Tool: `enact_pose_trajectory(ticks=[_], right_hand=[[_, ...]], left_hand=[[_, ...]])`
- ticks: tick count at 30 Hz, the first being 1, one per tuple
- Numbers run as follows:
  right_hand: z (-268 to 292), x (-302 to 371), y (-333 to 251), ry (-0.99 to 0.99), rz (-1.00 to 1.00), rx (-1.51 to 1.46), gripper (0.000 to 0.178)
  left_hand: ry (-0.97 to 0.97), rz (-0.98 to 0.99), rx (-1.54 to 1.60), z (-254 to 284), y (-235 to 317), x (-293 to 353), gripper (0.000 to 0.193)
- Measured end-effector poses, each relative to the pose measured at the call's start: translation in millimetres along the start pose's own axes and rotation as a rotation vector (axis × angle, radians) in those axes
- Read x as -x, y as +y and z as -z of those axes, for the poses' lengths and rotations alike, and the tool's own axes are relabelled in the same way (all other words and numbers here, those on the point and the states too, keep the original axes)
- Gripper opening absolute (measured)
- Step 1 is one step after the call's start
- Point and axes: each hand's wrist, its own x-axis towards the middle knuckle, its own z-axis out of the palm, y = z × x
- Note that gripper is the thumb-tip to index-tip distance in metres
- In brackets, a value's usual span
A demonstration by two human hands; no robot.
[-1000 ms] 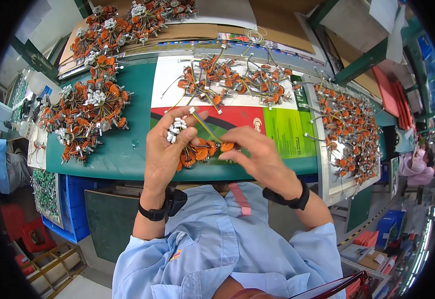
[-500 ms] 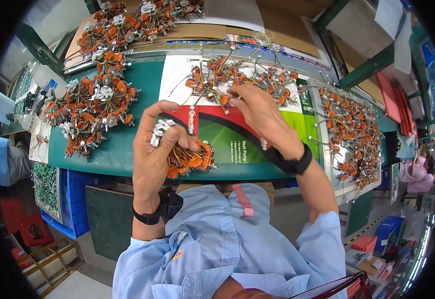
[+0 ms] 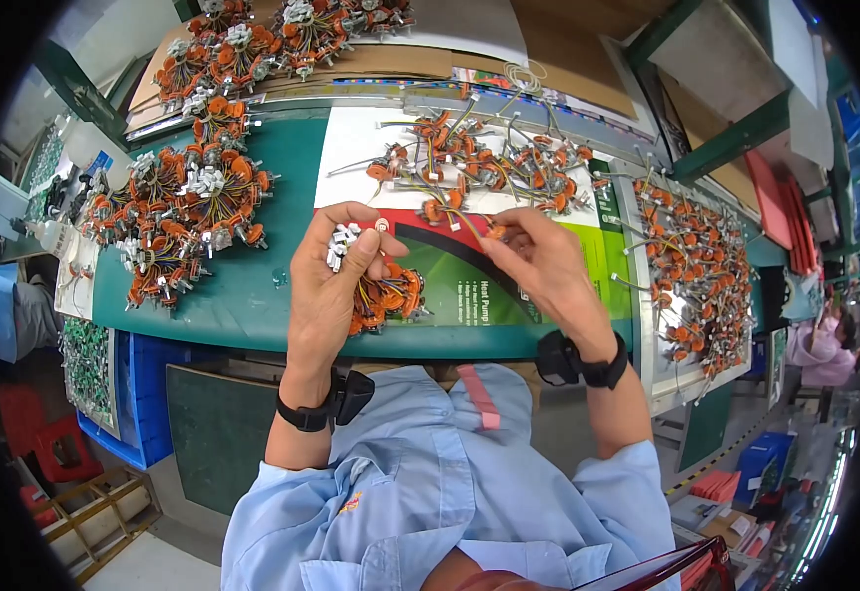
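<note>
1. Beneath the left hand [image 3: 327, 266], a clutched bundle [image 3: 387, 297] of wired orange discs is poking out.
2. Opposite, the right hand [image 3: 551, 264] is pinching one disc [image 3: 497, 232].
3. Beyond both, a pile [image 3: 490, 174] is lying.

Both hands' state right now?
Left hand: closed, holding a bunch of orange-disc wired parts, white connectors up.
Right hand: closed, fingertips pinching an orange-disc piece.

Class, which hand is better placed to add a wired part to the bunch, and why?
Probably the right hand: it pinches a wired orange part, while the left hand is occupied holding the bunch.
</note>
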Motion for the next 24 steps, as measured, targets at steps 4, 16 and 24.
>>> enact_pose_trajectory(ticks=[4,16,24], right_hand=[[8,14,18,0.19,0.145,0.291,0.027],[-25,60,-24,0.042,0.058,-0.26,0.031],[-19,47,-25,-0.264,0.202,-0.035,0.03]], left_hand=[[0.047,0.09,0.113,-16,9,2,0.021],[-0.095,0.087,0.01,-22,10,5,0.023],[-0.183,0.105,0.015,-14,0,8,0.019]])
